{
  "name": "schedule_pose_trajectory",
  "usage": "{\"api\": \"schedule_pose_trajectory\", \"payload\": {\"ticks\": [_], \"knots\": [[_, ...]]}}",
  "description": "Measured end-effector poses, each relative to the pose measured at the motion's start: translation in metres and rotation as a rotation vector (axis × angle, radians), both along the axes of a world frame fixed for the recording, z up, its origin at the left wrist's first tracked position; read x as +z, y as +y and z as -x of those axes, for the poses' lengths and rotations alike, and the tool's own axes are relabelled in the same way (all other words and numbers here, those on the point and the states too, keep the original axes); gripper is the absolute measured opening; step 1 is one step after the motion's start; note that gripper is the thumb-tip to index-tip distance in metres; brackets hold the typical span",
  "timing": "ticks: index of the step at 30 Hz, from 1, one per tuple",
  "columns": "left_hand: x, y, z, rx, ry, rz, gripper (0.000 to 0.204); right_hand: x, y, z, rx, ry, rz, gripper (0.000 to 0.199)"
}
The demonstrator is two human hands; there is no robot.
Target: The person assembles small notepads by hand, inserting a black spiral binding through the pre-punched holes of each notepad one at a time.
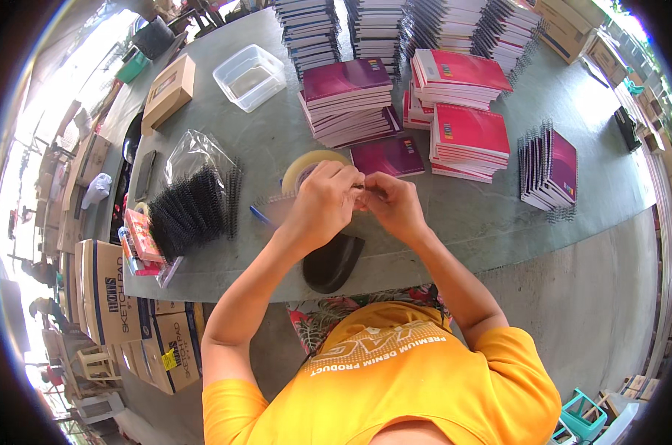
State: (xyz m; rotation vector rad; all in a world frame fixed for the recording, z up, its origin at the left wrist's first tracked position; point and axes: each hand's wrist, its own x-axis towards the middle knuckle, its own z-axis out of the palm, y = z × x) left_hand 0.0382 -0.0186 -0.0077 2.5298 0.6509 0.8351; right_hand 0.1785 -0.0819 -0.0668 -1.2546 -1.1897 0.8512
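My left hand (pixel 325 200) and my right hand (pixel 395 206) meet over the table, fingertips pinched together. Between them is something small and dark that I cannot make out. Just behind my left hand lies a roll of clear yellowish tape (pixel 306 165), partly covered by it. Left of that hand, something see-through with a blue edge (pixel 261 215) is blurred. A single purple notebook cover (pixel 389 156) lies flat beyond my right hand. Below my hands, near the table's front edge, sits a rounded black object (pixel 334 263).
Stacks of purple notebooks (pixel 347 89) and red notebooks (pixel 469 133) stand ahead, spiral-bound stacks (pixel 306 33) behind them. Black spiral coils (pixel 191 208) in a plastic bag lie left. Farther back are a clear plastic tub (pixel 250 78) and cardboard box (pixel 169 89). Bound notebooks (pixel 549 167) stand right.
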Motion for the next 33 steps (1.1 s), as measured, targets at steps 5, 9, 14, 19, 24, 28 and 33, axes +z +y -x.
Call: {"api": "schedule_pose_trajectory", "payload": {"ticks": [5,9,14,19,24,28,33], "knots": [[0.000,0.001,0.002,0.067,0.009,-0.063,0.021,-0.010,0.001,-0.003,0.058,-0.043,-0.104,0.014],[0.010,0.011,0.031,0.331,0.451,0.204,0.019,-0.006,0.001,-0.003,-0.076,0.334,-0.061,0.021],[-0.005,-0.048,0.005,0.066,0.254,0.013,0.032,0.010,-0.026,0.019,-0.042,0.579,-0.168,0.026],[0.025,-0.059,-0.015,-0.196,0.090,-0.054,0.047,0.087,-0.055,-0.110,-0.512,-0.109,-0.142,0.022],[0.005,-0.045,-0.004,-0.189,0.140,0.103,0.038,0.090,-0.115,-0.257,-0.822,-0.184,-0.044,0.039],[-0.004,-0.043,0.002,-0.231,0.245,0.149,0.033,0.038,-0.137,-0.313,-0.998,-0.501,0.289,0.036],[-0.015,-0.037,0.004,-0.225,0.255,0.179,0.028,0.017,-0.157,-0.330,-1.009,-0.368,0.229,0.038]]}}
